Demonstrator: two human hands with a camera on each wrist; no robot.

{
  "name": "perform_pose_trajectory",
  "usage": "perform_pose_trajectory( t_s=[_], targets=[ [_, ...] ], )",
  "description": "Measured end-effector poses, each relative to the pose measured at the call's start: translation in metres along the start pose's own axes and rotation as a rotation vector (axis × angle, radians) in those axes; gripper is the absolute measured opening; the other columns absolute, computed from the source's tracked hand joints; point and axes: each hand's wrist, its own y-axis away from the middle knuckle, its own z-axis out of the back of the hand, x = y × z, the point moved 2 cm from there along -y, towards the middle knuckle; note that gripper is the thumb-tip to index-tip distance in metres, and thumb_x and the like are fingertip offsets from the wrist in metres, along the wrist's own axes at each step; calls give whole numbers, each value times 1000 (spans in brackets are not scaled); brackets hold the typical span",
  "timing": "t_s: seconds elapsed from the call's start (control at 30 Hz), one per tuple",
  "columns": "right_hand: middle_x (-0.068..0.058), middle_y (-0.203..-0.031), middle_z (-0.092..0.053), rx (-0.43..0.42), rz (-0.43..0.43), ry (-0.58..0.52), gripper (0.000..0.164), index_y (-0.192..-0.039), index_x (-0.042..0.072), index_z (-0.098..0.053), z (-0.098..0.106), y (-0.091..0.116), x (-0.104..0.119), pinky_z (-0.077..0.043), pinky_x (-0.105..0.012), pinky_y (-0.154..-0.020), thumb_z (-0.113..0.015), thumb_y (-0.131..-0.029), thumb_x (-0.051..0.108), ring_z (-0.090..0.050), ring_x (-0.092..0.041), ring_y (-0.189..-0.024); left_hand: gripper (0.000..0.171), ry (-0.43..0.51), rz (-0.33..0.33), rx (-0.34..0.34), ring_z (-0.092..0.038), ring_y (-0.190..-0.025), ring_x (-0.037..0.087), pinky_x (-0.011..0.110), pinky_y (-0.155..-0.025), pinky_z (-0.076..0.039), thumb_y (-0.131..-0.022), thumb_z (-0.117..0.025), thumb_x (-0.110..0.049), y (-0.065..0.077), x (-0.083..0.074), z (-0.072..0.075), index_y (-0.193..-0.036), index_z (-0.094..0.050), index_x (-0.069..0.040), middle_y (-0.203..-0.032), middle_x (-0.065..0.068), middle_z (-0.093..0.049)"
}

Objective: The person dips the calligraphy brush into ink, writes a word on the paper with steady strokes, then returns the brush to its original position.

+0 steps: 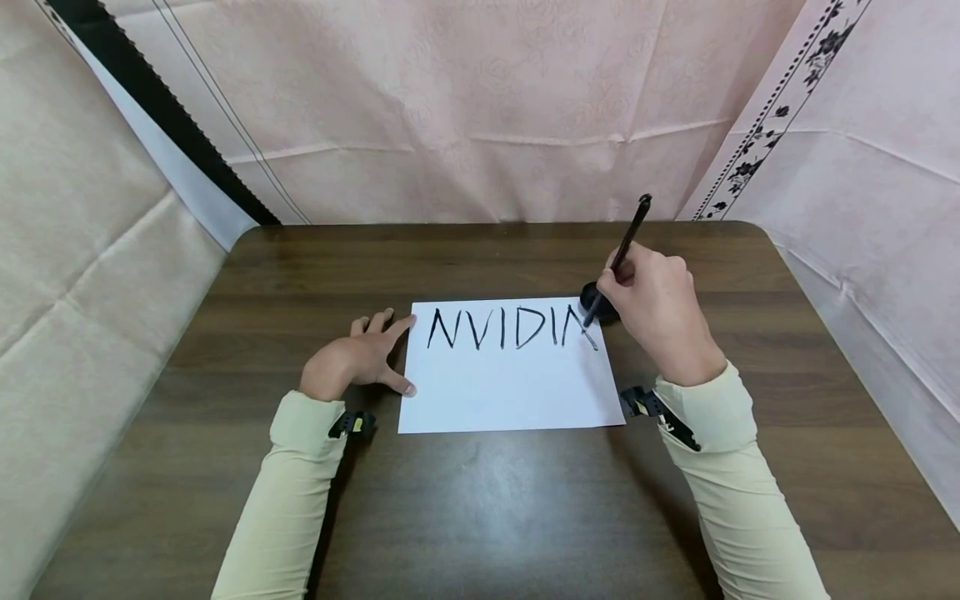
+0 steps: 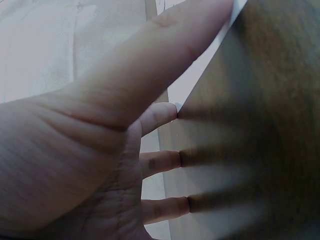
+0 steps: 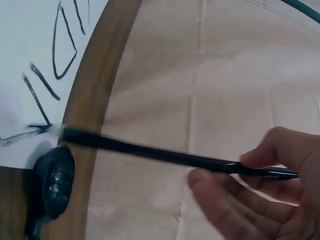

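A white sheet of paper lies on the table, with black brushed letters reading NVIDI and slanted strokes after them at the right. My right hand pinches a black-handled ink brush between thumb and fingers. In the right wrist view its pale tip meets the last strokes near the paper's edge. A small black ink dish sits by the paper's upper right corner, partly behind the brush in the head view. My left hand is spread, with thumb and forefinger touching the paper's left edge.
The brown wooden table has rounded far corners. Pale cloth hangs behind it and at both sides. Dark bands with small devices sit on both wrists, below light sleeves.
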Motion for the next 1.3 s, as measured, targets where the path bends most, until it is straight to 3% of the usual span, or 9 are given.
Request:
perform_pose_trajectory(
  t_s=[0.17,0.53,0.83,1.1,1.2,1.3],
  targets=[
    [-19,-98,-79,-27,-14,-69,16,-105,2,-73,-5,-3,-4,-58,-50,-78,-61,-103,12,-76,-32,-90,119,5,-4,0,-3,-155,56,78,-113,-29,-87,-88,-46,0,-1,0,-171,-9,-17,-174,26,4],
    [-21,-100,-78,-34,-29,-92,16,-104,0,-74,-12,-9,-17,-61,-52,-77,-61,-102,10,-76,-34,-89,120,18,-4,2,-2,-155,56,77,-113,-29,-87,-87,-46,-1,0,0,-171,-7,-18,-174,25,5],
    [-22,-98,-79,-68,-66,-40,16,-102,0,-75,-9,-12,-29,-49,-30,-59,-63,-101,10,-75,-33,-83,120,-3,-4,4,-1,-155,58,78,-112,-29,-87,-87,-48,-3,1,0,-171,-7,-17,-174,26,5],
    [-21,-97,-78,-122,-47,-49,17,-101,1,-74,5,-10,-23,-48,-26,-65,-61,-101,12,-75,-33,-86,120,6,-8,11,3,-155,58,77,-114,-27,-87,-87,-48,-3,2,1,-171,-7,-18,-174,24,8],
    [-19,-98,-78,-155,-48,-64,19,-107,1,-73,17,-6,-20,-47,-20,-65,-60,-104,14,-75,-27,-85,120,6,-16,13,4,-154,59,77,-115,-27,-87,-87,-48,-3,2,1,-171,-7,-18,-174,25,8],
    [-22,-102,-77,-166,-72,-99,25,-120,0,-69,29,-3,-21,-46,-13,-60,-57,-108,17,-71,-8,-74,120,2,-18,11,2,-154,59,78,-114,-27,-87,-87,-47,-2,2,0,-171,-7,-17,-174,26,7]
  ],
)
